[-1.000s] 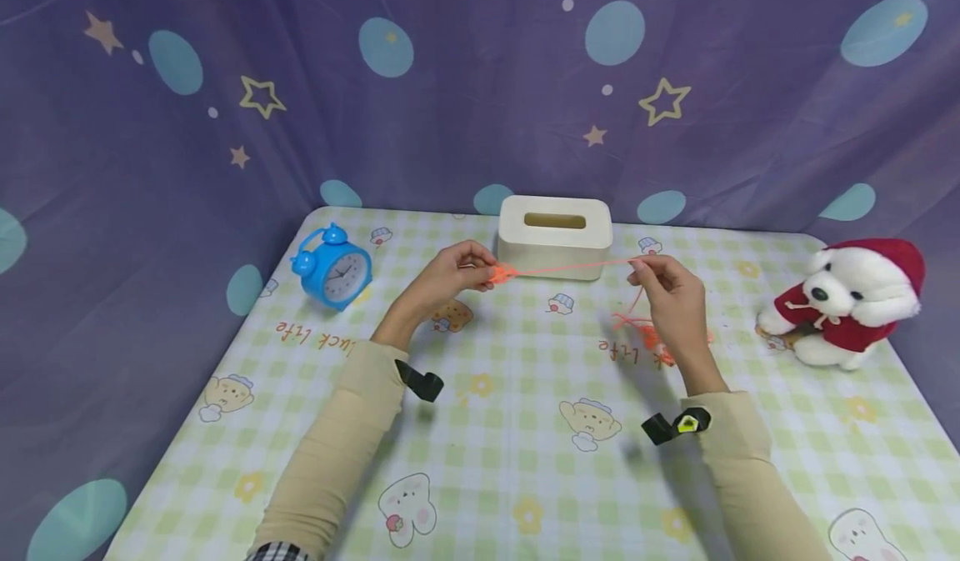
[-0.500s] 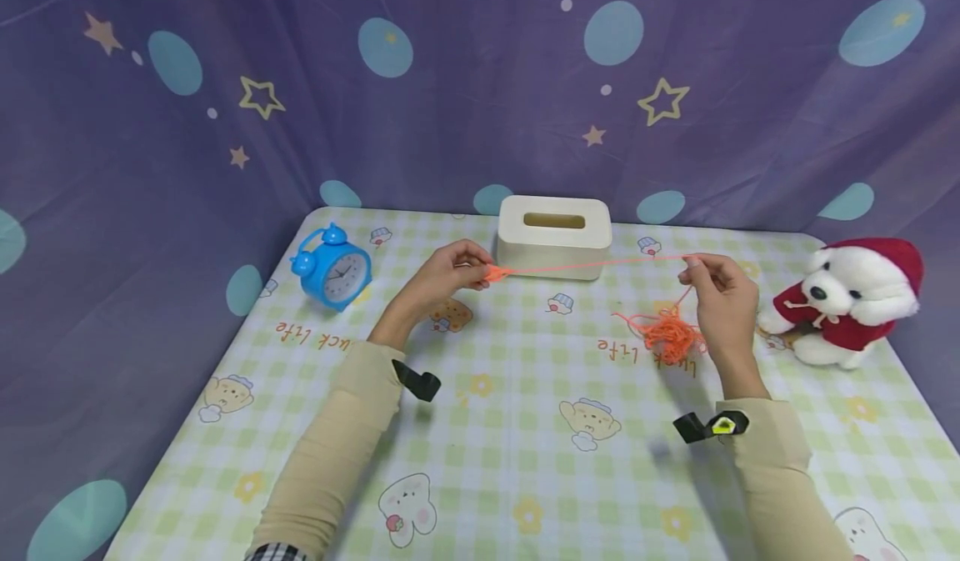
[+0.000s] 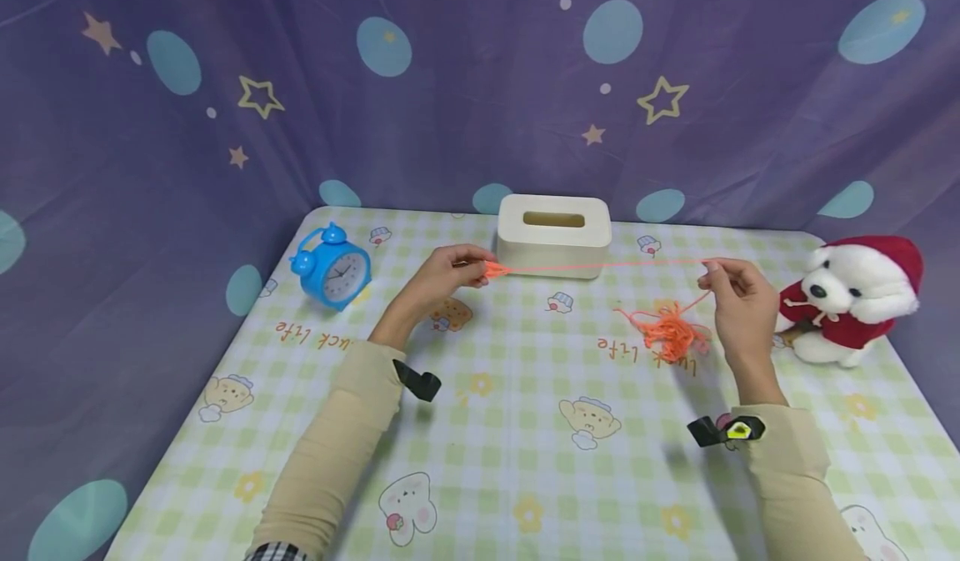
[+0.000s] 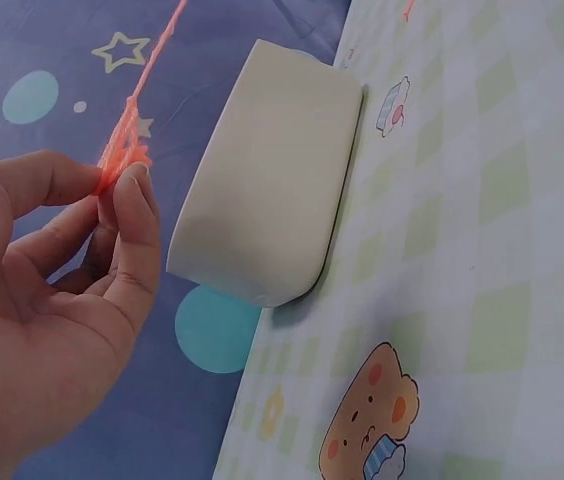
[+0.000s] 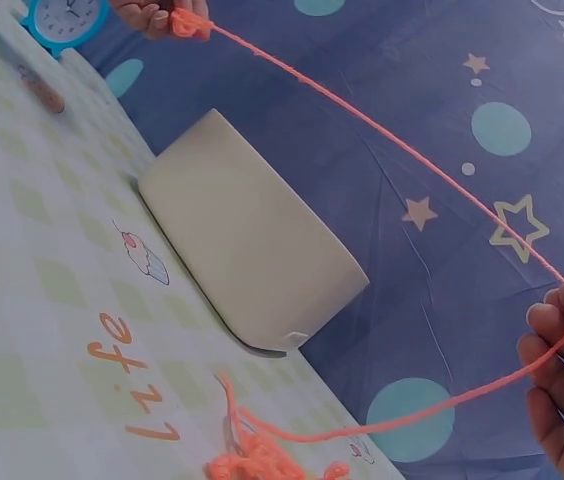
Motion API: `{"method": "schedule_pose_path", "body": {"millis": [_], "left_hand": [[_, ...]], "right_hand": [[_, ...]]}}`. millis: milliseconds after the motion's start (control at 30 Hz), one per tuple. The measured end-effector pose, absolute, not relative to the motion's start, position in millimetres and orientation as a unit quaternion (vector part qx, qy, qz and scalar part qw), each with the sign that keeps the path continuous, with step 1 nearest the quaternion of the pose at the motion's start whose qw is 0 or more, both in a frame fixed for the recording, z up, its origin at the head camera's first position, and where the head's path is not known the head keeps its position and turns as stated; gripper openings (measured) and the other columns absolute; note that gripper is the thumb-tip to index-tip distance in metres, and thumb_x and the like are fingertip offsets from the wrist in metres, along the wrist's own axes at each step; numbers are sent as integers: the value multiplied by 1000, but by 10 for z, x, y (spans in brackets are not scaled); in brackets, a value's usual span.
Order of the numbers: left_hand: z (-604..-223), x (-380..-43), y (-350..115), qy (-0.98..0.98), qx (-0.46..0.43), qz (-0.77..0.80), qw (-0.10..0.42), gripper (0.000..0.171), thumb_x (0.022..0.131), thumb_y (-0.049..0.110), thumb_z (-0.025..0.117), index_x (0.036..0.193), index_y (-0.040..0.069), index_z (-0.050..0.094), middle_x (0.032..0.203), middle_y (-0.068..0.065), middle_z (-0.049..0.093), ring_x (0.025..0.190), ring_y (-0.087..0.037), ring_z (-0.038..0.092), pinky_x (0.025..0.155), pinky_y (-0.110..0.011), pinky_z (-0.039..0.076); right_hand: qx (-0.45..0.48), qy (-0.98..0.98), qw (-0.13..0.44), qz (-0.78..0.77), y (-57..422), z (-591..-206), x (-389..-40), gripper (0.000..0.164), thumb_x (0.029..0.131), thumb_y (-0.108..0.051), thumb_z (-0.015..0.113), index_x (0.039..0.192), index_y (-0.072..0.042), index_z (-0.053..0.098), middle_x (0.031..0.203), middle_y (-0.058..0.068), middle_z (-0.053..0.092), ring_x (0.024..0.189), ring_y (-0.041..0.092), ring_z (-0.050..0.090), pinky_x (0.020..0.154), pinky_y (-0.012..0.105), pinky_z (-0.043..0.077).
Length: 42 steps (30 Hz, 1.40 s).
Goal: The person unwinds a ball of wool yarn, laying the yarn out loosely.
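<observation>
Between its thumb and fingertips, my left hand (image 3: 444, 280) pinches a small looped bunch of orange yarn (image 4: 125, 150). From that bunch a single strand (image 5: 362, 115) runs taut across to my right hand (image 3: 744, 315), which pinches it between thumb and forefinger. Past the right fingertips the strand slants down to a loose tangle of orange yarn (image 3: 670, 333) on the table. In the right wrist view only part of this tangle shows at the bottom edge. Both hands are raised above the tabletop, wide apart.
A cream tissue box (image 3: 553, 240) stands behind the taut strand at the table's back. At the left is a blue alarm clock (image 3: 337, 269). A white plush dog (image 3: 847, 303) in red sits at the right. The checked tablecloth (image 3: 480, 461) meets a purple curtain (image 3: 465, 94).
My right hand has moved to the right, drawing the strand longer and uncovering the tangle on the table. The left hand has hardly moved.
</observation>
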<state>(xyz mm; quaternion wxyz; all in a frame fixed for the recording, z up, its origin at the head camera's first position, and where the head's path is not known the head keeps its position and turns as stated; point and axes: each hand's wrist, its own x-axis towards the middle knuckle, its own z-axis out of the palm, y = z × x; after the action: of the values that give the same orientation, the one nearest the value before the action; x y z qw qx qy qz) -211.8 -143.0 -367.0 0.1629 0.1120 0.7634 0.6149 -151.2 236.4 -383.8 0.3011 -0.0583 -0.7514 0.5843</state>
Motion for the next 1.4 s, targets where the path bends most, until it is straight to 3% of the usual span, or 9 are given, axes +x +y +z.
{"method": "schedule_pose_path", "body": {"millis": [333,467,667,767,900,1100,1233,1400], "left_hand": [[-3672,-2125,-1393,768,104,611,161,14,96,11,55,107,4,59,103,-11,62,86,-19,64,95,-48,51],[-3681,-2130,-1391,755,104,627,159,10,96,10,55,103,2,54,104,-11,59,88,-21,65,98,-54,48],[-3683,-2118,-1408,763,132,613,155,21,97,10,55,116,3,59,103,-11,61,88,-22,63,89,-42,54],[-3681,-2111,-1416,768,141,605,159,21,96,12,57,115,5,64,97,-8,63,85,-19,63,85,-37,55],[-3686,-2111,-1427,760,138,611,170,17,95,15,61,109,5,64,93,-8,64,86,-19,63,86,-36,55],[-3689,-2113,-1435,753,126,622,173,22,94,23,63,108,6,64,102,-14,65,89,-20,64,88,-36,55],[-3682,-2116,-1425,749,115,630,173,24,95,23,61,109,4,64,101,-10,65,91,-24,64,90,-37,55],[-3681,-2125,-1418,743,103,639,169,26,98,24,56,107,0,62,102,-8,63,89,-21,65,91,-38,55]], "right_hand": [[-58,-758,296,579,2317,-3748,-1435,24,94,-12,61,101,10,66,67,-15,62,67,0,60,59,15,40],[-65,-763,294,573,2321,-3758,-1431,24,94,-13,61,101,9,66,67,-17,61,67,-2,60,58,15,39],[-75,-771,293,560,2379,-3839,-1475,23,94,-14,62,102,7,67,67,-19,61,66,-3,59,54,16,35],[-78,-774,294,555,2414,-3876,-1504,24,94,-15,62,101,7,67,67,-19,61,66,-2,59,53,16,34],[-81,-785,294,540,2466,-3941,-1540,23,94,-18,61,101,3,68,68,-20,61,67,-2,58,53,16,34],[-84,-791,291,532,2514,-4000,-1567,22,95,-18,61,102,1,68,70,-20,61,67,-2,58,53,16,33],[-84,-790,293,531,2523,-3998,-1558,24,95,-19,61,102,3,68,70,-21,61,66,-2,58,52,17,33],[-91,-796,296,520,2545,-3994,-1547,25,95,-20,60,103,2,68,69,-23,60,64,-2,56,50,17,33]]}}
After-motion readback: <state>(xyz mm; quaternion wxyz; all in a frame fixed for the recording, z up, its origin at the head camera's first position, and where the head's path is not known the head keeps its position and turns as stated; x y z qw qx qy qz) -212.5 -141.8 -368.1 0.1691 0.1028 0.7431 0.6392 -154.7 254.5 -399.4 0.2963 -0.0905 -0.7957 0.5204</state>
